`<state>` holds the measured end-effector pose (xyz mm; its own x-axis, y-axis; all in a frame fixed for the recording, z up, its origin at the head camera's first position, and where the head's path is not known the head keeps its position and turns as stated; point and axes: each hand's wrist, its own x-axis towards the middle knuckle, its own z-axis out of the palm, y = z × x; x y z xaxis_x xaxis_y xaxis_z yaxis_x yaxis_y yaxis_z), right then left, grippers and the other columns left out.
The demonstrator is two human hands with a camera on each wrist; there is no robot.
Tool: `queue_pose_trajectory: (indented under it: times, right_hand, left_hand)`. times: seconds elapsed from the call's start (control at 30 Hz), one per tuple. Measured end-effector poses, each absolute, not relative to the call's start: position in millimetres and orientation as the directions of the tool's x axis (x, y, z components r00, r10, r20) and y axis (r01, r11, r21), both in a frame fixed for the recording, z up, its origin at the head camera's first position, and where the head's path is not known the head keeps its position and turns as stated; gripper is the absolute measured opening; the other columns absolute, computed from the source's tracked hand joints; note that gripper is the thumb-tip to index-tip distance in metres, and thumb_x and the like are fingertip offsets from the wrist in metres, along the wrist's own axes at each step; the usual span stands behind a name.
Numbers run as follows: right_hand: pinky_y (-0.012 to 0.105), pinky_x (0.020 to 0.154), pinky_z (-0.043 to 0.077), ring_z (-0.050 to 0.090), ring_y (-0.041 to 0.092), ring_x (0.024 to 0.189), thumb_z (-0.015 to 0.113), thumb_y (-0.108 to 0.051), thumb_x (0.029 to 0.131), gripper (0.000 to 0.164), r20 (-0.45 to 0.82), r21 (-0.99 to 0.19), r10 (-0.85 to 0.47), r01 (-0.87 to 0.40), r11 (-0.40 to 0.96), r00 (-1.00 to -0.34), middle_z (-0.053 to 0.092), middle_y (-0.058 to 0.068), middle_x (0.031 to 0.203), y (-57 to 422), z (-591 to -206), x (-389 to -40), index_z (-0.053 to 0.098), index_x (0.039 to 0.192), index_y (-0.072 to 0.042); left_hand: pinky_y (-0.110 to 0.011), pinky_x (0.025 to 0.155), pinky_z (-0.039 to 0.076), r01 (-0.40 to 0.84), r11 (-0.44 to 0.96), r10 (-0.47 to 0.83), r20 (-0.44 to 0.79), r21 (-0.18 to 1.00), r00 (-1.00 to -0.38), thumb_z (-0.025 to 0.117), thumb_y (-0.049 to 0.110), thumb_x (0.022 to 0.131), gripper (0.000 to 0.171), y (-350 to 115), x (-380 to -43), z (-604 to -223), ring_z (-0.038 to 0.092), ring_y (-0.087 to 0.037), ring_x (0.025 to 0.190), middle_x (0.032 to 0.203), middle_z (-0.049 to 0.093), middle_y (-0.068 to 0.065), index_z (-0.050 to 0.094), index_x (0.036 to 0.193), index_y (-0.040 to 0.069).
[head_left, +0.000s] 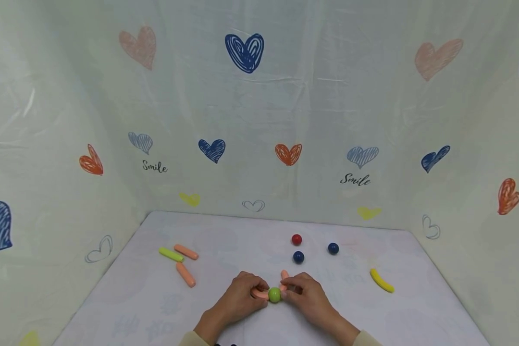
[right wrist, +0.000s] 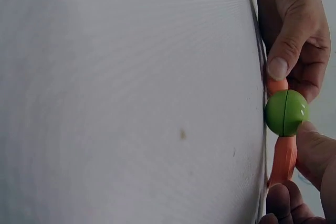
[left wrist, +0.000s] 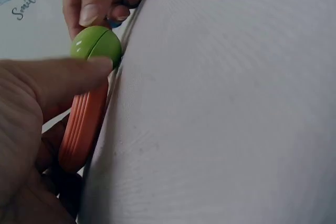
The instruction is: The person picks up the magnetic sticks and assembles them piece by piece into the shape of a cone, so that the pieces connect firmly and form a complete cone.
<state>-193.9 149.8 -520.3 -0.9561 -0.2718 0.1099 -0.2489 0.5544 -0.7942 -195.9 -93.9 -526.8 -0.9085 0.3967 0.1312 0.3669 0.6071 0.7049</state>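
A glossy green ball (head_left: 274, 294) sits between the two hands near the front of the table, with an orange rod at either side of it. My left hand (head_left: 243, 297) pinches one ridged orange rod (left wrist: 81, 129), whose end meets the ball; the left thumb lies against the ball in the left wrist view. With thumb and fingers, my right hand (head_left: 310, 299) grips the other orange rod (right wrist: 284, 158). That rod angles away from the ball toward the back, its far tip showing past the fingers. The right thumb touches the ball's edge in the right wrist view.
At the left lie a lime rod (head_left: 171, 254) and two orange rods (head_left: 185, 274). Beyond the hands are a red ball (head_left: 296, 240) and two dark blue balls (head_left: 298, 257). A curved yellow rod (head_left: 381, 280) lies at right. Heart-printed curtains (head_left: 259, 105) enclose the white table (head_left: 225, 240).
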Motion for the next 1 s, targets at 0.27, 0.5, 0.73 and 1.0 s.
queue_pose_trajectory:
  times: [0.27,0.5,0.73,1.0]
  right_hand:
    - [0.023,0.07,0.047,0.056,0.008,0.083,0.076,-0.034,0.097,0.042,0.038,-0.781,-0.166,-0.133,0.61,-0.985,0.064,-0.005,0.094,145,-518,-203,0.07,0.13,-0.007]
    - [0.025,0.072,0.048,0.059,0.009,0.084,0.082,-0.029,0.09,0.042,0.015,-0.759,-0.145,-0.106,0.642,-0.989,0.067,-0.005,0.095,140,-515,-206,0.073,0.126,-0.009]
    - [0.025,0.071,0.048,0.059,0.009,0.084,0.081,-0.028,0.091,0.042,0.012,-0.757,-0.145,-0.104,0.645,-0.989,0.067,-0.005,0.095,140,-516,-205,0.072,0.128,-0.009]
    - [0.023,0.07,0.046,0.056,0.01,0.083,0.08,-0.027,0.092,0.041,0.014,-0.76,-0.154,-0.111,0.641,-0.988,0.065,-0.005,0.096,138,-517,-204,0.072,0.128,-0.01]
  left_hand:
    - [-0.042,0.091,0.041,0.367,0.664,0.349,0.163,0.652,-0.923,0.095,0.047,0.073,0.043,-82,-195,-527,0.051,-0.004,0.092,0.09,0.063,0.018,0.074,0.106,0.03]
    - [-0.046,0.094,0.038,0.354,0.66,0.336,0.16,0.663,-0.928,0.093,0.043,0.077,0.032,-76,-193,-525,0.051,-0.002,0.093,0.087,0.063,0.021,0.075,0.1,0.031]
    - [-0.049,0.1,0.037,0.339,0.642,0.35,0.131,0.687,-0.928,0.092,0.043,0.079,0.031,-78,-194,-525,0.052,-0.003,0.096,0.089,0.064,0.021,0.076,0.103,0.03]
    - [-0.035,0.095,0.049,0.317,0.608,0.4,0.064,0.728,-0.914,0.087,0.037,0.087,0.036,-108,-198,-518,0.054,-0.01,0.109,0.115,0.067,0.017,0.075,0.119,0.027]
